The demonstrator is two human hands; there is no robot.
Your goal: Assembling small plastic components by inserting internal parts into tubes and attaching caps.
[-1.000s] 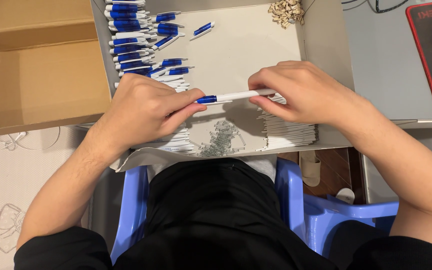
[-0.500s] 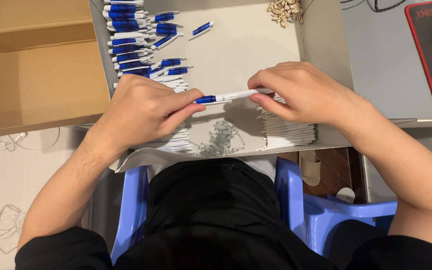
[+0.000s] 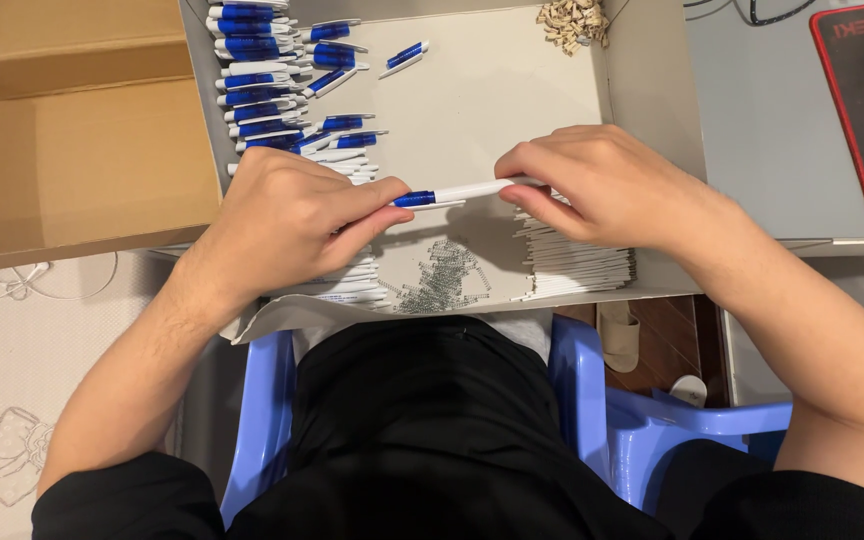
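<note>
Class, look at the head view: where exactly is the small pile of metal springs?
The pile of springs lies near the front edge of the grey tray, below the pen held between both hands, with the stack of white pen barrels to its right.

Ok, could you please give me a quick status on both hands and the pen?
Left hand and right hand each pinch one end of the blue-and-white pen. Pen level over the grey tray. Nothing between the hands.

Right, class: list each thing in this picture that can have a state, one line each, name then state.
Pen: held level between both hands.
Left hand: pinching the blue end.
Right hand: gripping the white end.
Cardboard box: open, nothing visible inside.
Finished pens: stacked at tray's left.
Springs: loose heap.
</note>
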